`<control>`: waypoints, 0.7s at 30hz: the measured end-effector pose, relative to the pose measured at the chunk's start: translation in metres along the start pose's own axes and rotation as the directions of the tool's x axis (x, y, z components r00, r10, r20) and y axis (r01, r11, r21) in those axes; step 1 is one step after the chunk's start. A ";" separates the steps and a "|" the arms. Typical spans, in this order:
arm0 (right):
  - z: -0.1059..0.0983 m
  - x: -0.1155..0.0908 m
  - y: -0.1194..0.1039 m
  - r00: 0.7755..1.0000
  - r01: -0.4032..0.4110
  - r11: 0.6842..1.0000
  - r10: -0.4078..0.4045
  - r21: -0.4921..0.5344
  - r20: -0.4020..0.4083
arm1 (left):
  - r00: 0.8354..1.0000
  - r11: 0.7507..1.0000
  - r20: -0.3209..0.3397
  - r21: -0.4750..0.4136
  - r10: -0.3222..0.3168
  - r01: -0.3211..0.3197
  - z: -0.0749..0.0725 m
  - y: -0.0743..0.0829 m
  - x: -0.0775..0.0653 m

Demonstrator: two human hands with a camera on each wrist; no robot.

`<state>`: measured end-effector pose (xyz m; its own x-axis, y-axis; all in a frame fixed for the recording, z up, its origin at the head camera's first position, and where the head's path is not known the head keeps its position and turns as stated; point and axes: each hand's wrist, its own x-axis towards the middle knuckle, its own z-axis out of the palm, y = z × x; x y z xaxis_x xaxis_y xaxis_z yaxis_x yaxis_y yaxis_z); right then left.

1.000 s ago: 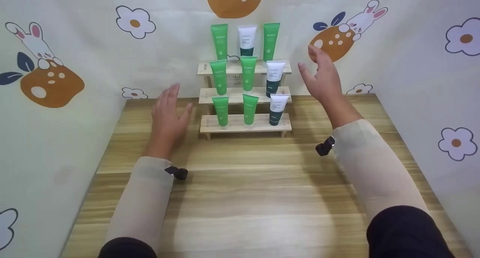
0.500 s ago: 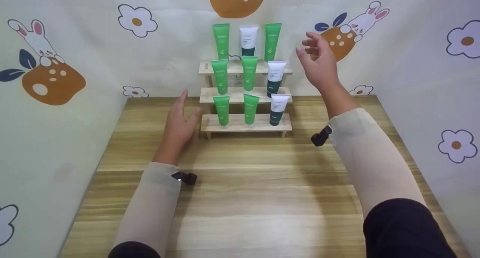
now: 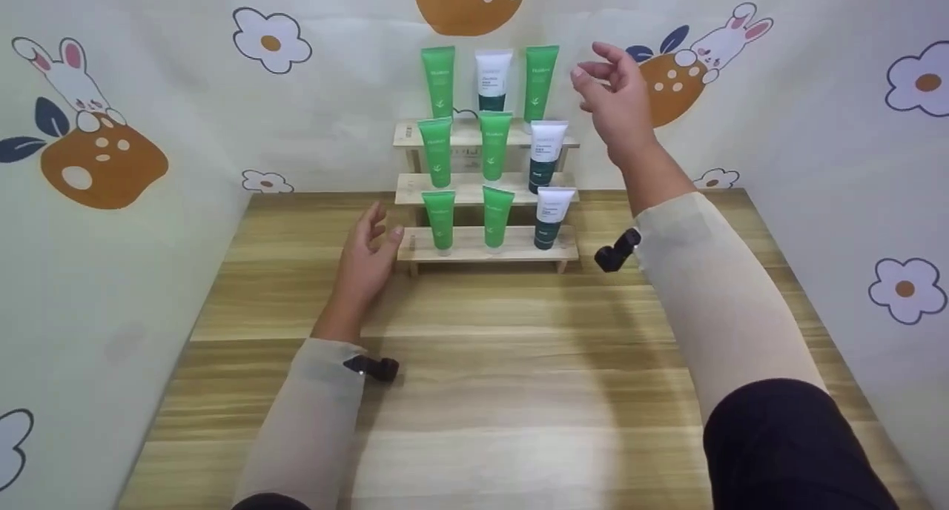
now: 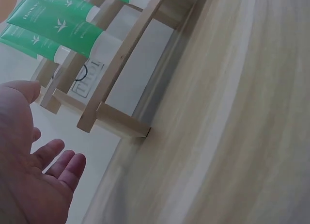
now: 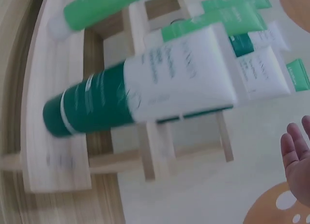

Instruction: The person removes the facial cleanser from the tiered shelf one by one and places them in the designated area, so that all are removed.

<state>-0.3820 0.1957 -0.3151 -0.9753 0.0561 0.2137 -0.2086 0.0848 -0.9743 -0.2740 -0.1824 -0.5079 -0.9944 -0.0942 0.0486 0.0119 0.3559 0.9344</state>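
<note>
A three-step wooden stand (image 3: 486, 254) holds several squeeze tubes standing on their caps. Beside the lowest step's left end is my left hand (image 3: 365, 262), fingers relaxed, holding nothing. In the left wrist view a green tube (image 4: 58, 27) sits beyond the thumb. My right hand (image 3: 621, 106) is raised to the right of the top step, fingers loosely bent, nothing held. Nearest to it stands the top right green tube (image 3: 541, 84), apart from the fingertips in the head view. A white and dark green tube (image 5: 179, 71) fills the middle of the right wrist view.
The stand is at the back of a wood-grain table (image 3: 482, 391), close to a patterned cloth backdrop (image 3: 348, 102). More cloth rises along both sides. A small black camera (image 3: 619, 250) sticks out from each wrist.
My right hand has moved up and left, toward the top step, its fingers bending more. The left hand has shifted right and slightly down, toward the stand's left end. The tubes stay in place.
</note>
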 end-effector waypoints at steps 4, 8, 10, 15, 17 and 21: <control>0.009 0.007 -0.004 0.999 -0.032 0.999 0.032 0.032 0.014 | 1.000 0.998 0.003 -0.060 -0.015 0.015 0.005 -0.005 -0.004; 0.016 0.011 -0.012 0.998 -0.057 0.998 0.057 0.006 0.019 | 0.999 0.993 0.011 -0.112 -0.031 0.032 0.008 -0.008 -0.004; 0.019 0.013 -0.015 0.998 -0.064 0.998 0.065 -0.012 0.021 | 0.998 0.988 0.024 -0.145 -0.050 0.053 0.008 -0.010 -0.004; 0.025 0.015 -0.018 0.992 -0.117 0.993 0.118 -0.033 0.032 | 0.993 0.970 0.059 -0.218 -0.102 0.113 0.006 -0.014 -0.003; 0.026 0.015 -0.017 0.990 -0.136 0.990 0.137 -0.031 0.037 | 0.991 0.955 0.070 -0.264 -0.118 0.132 0.006 -0.015 -0.003; 0.029 0.016 -0.013 0.988 -0.141 0.990 0.141 0.003 0.058 | 0.985 0.921 0.094 -0.351 -0.141 0.166 0.009 -0.018 -0.002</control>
<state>-0.3969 0.1671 -0.3007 -0.9975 0.0095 0.0698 -0.0689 0.0733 -0.9949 -0.2727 -0.1806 -0.5278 -0.9915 -0.0556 -0.1175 -0.1169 -0.0143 0.9930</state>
